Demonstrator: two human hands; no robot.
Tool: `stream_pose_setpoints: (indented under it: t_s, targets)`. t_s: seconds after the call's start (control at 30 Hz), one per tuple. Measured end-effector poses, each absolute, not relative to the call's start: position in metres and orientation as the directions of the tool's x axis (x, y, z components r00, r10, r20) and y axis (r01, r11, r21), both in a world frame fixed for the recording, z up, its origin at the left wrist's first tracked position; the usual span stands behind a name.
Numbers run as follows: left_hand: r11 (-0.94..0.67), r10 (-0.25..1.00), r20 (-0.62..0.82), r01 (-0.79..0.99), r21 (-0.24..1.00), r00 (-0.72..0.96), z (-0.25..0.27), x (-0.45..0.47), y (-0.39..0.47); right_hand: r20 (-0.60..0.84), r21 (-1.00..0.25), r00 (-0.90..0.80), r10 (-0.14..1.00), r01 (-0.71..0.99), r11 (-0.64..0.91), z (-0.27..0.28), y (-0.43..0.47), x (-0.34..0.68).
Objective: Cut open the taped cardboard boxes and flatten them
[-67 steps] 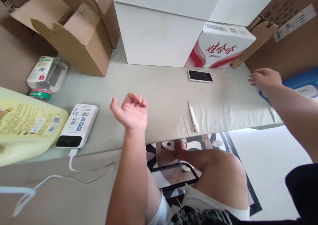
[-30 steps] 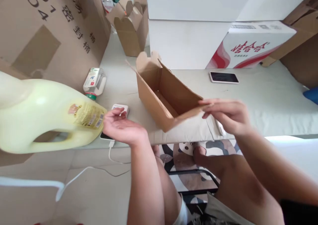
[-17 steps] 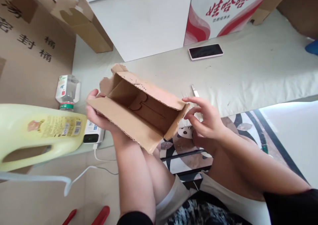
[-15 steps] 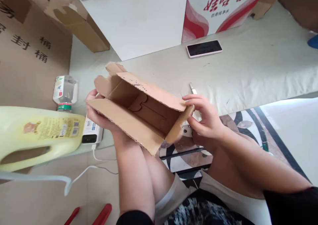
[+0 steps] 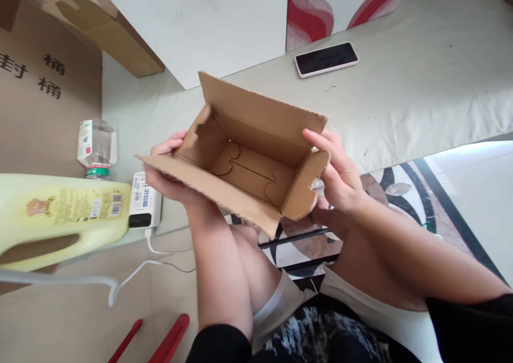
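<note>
Between my hands I hold a brown cardboard box (image 5: 256,162), its flaps spread and its inside facing up toward me. Interlocking cut lines show on its bottom, and nothing lies in it. My left hand (image 5: 170,173) grips the box's left end, with the near flap covering part of the palm. On the other end, my right hand (image 5: 339,173) is closed around the right side, fingers at the far flap and the short right flap. Some of the right hand's lower fingers are hidden behind the box.
A phone (image 5: 326,59) lies on the pale cloth (image 5: 401,90) near a white and red carton (image 5: 308,15). Leftward are a yellow jug (image 5: 60,218), a clear bottle (image 5: 97,146), a white power bank (image 5: 144,202) with cable and a large cardboard box (image 5: 48,101). Red handles (image 5: 170,339) show below.
The box has tipped so its inside faces me more. Its far flap has swung outward and the left flaps have shifted apart. Both hands still hold it; the view has shifted slightly.
</note>
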State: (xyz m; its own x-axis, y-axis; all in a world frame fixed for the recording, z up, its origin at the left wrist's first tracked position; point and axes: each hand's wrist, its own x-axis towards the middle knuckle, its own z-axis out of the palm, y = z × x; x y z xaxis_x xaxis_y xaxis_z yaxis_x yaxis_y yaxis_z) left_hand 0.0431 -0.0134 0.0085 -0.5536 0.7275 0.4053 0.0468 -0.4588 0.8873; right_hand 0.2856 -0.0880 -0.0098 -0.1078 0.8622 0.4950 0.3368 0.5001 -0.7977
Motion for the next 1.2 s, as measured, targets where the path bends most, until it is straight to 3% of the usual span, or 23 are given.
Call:
stream_pose_setpoints:
  t_s: [0.1,0.23,0.37,0.63,0.8,0.93,1.0,1.07,1.13,1.2]
  targets:
    - [-0.602,0.687,0.532,0.023,0.798,-0.495,0.0,0.039,-0.017,0.446,-0.844,-0.035,0.894,0.317,0.433,-0.012,-0.088,0.277]
    - [-0.52,0.75,0.456,-0.001,0.854,-0.479,-0.005,0.034,-0.019,0.348,-0.906,-0.006,0.938,0.254,0.338,-0.011,-0.089,0.269]
    - [-0.539,0.77,0.483,-0.018,0.842,-0.417,-0.005,0.029,-0.017,0.376,-0.894,-0.096,0.922,0.224,0.388,-0.009,-0.088,0.272]
    - [-0.477,0.8,0.551,0.305,0.824,-0.236,-0.004,0.014,-0.019,0.397,-0.888,-0.143,0.907,0.191,0.418,-0.015,-0.083,0.278]
    - [-0.461,0.832,0.508,0.231,0.857,-0.222,-0.004,0.011,-0.02,0.302,-0.939,-0.168,0.938,0.119,0.324,-0.012,-0.076,0.288]
    - [-0.373,0.828,0.357,0.05,0.927,-0.433,0.002,0.009,-0.022,0.095,-0.98,-0.031,0.995,0.17,0.099,-0.016,-0.066,0.295]
    - [-0.312,0.778,0.239,-0.026,0.95,-0.58,0.007,0.006,-0.023,-0.007,-0.975,-0.101,0.995,0.222,0.015,-0.018,-0.064,0.294]
    - [-0.271,0.731,0.146,-0.088,0.958,-0.667,0.01,0.003,-0.023,-0.061,-0.974,-0.273,0.96,0.226,0.003,-0.02,-0.065,0.291]
    - [-0.232,0.757,0.073,-0.162,0.959,-0.65,0.01,0.004,-0.02,0.027,-0.983,-0.428,0.903,0.154,0.102,-0.02,-0.067,0.286]
    - [-0.128,0.832,-0.046,-0.271,0.954,-0.552,0.008,0.009,-0.017,0.182,-0.964,-0.473,0.862,0.089,0.252,-0.019,-0.069,0.28]
